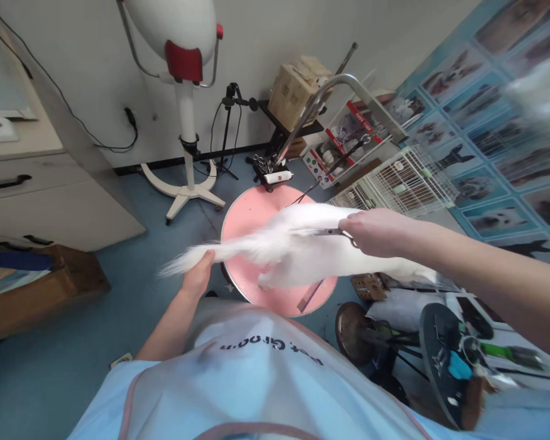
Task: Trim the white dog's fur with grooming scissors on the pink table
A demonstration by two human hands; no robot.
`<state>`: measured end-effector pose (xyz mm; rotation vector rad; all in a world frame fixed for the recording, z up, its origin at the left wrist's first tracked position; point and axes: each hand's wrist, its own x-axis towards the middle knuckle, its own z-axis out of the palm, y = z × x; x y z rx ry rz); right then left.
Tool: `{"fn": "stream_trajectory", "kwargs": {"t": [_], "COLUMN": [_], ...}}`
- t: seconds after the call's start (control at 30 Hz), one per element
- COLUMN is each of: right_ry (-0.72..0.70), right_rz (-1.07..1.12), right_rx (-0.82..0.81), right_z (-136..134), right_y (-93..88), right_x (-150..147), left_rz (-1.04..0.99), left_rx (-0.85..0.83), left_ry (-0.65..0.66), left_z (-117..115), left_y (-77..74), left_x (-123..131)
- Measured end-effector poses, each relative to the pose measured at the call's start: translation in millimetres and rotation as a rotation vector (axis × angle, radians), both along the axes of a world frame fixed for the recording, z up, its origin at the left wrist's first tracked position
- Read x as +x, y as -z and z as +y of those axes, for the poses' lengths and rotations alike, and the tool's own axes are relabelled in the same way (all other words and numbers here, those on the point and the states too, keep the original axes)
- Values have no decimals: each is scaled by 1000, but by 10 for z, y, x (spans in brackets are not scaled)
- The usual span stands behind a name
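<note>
Picture wall: a blue panel [467, 195] covered in animal photos slants along the right side, behind a white wire cage [407, 180].
Dryer: a white, red-trimmed hood [169, 24] on a wheeled stand, well apart from the table.
Table: round and pink-topped [242, 211], directly in front of the person's apron [238, 391].
Animal: white-furred [321, 263], on the table, its rump toward the left and its body running right until the right forearm partly covers it; the head cannot be made out.
Tail: long and feathery [231, 248], drawn out to the left past the table's rim.
Right hand: closed [369, 231] around the scissor handles, over the animal's back; most of the fingers are hidden, so their exact placing in the rings cannot be told.
Left hand: pinched [198, 274] on the tail toward its tip, just outside the rim, thumb on the upper side; the fingers beneath are mostly hidden.
Scissors: metal [326, 231], pointing left, lying along the white fur near the rump; how far the blades are parted cannot be told.
Flat strip: purplish [311, 296], lying on the table near the edge closest to the person.
</note>
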<state>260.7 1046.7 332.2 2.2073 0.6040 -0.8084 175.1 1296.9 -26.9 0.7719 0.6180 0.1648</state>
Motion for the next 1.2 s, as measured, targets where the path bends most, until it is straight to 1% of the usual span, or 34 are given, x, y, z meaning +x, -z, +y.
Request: {"fn": "stream_trajectory", "kwargs": {"t": [0.07, 0.17, 0.33, 0.47, 0.63, 0.73, 0.83, 1.0, 1.1, 1.2], "right_ry": [-23, -96, -73, -159, -121, -118, -55, -2, 52, 74], "right_rz": [-23, -47, -75, -94, -79, -73, -28, -9, 52, 97], "right_rx": [11, 19, 20, 51, 39, 40, 26, 85, 57, 47], "right_z": [-48, -90, -115, -103, -77, -92, -129, -144, -136, -130], "right_y": [34, 71, 116, 137, 109, 84, 54, -19, -52, -65], "right_x": [-62, -154, -262, -304, -300, -255, -163, 51, 187, 312], "left_rz": [-3, -15, -41, -16, -7, 13, 39, 68, 78, 83], "left_rx": [-4, 1, 19, 23, 15, 5, -8, -3, -24, -33], "left_ry": [13, 33, 39, 46, 41, 54, 71, 118, 138, 195], "left_z": [3, 9, 25, 34, 25, 21, 27, 41, 43, 53], "left_y": [-8, -25, -37, -9, 0, 11, 62, 158, 191, 256], "left_x": [5, 9, 15, 20, 18, 16, 13, -14, -53, -110]}}
